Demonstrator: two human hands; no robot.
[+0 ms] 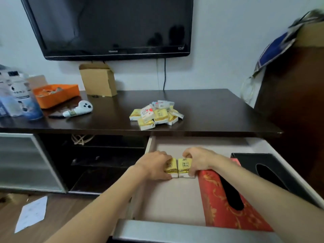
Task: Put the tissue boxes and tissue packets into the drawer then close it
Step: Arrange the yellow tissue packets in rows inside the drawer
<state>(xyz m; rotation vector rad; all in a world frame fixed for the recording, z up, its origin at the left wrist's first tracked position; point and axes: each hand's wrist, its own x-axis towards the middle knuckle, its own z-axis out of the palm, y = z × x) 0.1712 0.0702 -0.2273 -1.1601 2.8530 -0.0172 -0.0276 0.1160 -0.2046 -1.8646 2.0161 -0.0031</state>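
The drawer (175,230) under the dark cabinet top stands pulled out. Inside it lie a red tissue box (215,195) with gold pattern and a black tissue box (249,160) to its right. My left hand (154,165) grips a yellow tissue packet (171,166) on the drawer floor. My right hand (198,159) grips a second yellow packet (185,166) beside it; the two packets touch. A pile of several yellow and white tissue packets (156,114) rests on the cabinet top (210,109).
On the cabinet top's left stand an orange tray (56,95), a cardboard box (98,79), a white controller (78,109) and a blue-white bag (15,95). A TV (108,25) hangs on the wall. Open shelves (105,155) sit left of the drawer. Paper (31,214) lies on the floor.
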